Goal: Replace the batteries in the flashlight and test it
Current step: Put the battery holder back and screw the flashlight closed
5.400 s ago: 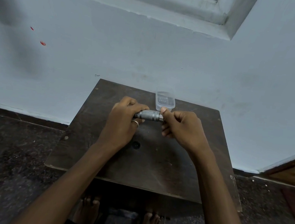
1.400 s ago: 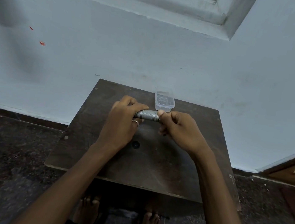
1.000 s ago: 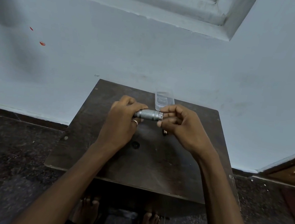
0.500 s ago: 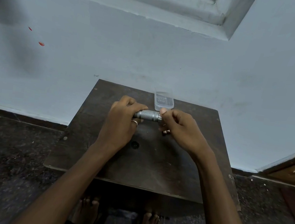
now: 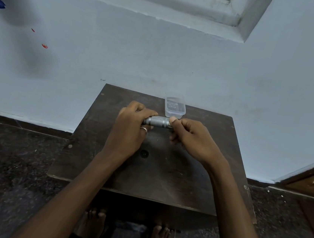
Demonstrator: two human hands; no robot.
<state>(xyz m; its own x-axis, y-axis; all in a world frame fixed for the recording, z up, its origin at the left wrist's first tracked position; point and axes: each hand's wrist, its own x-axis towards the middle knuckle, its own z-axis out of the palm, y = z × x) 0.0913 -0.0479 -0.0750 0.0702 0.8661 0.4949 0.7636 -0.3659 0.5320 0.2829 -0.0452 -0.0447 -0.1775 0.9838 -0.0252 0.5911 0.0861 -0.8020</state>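
You held the flashlight (image 5: 158, 121) level above the counter (image 5: 165, 175); it was a short silver tube with a knurled barrel. Your left hand (image 5: 131, 127) wrapped one end. Your right hand (image 5: 191, 139) pinched the other, thumb on top, hiding what may have been the cap. The counter was dark brown and scuffed, set against a pale blue wall (image 5: 159, 59), with a clear box (image 5: 174, 109) just behind the flashlight. A dark speckled floor (image 5: 8, 160) lay around it.

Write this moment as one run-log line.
flashlight: held over table | left hand: grips body | right hand: pinches end | clear box: behind, on table
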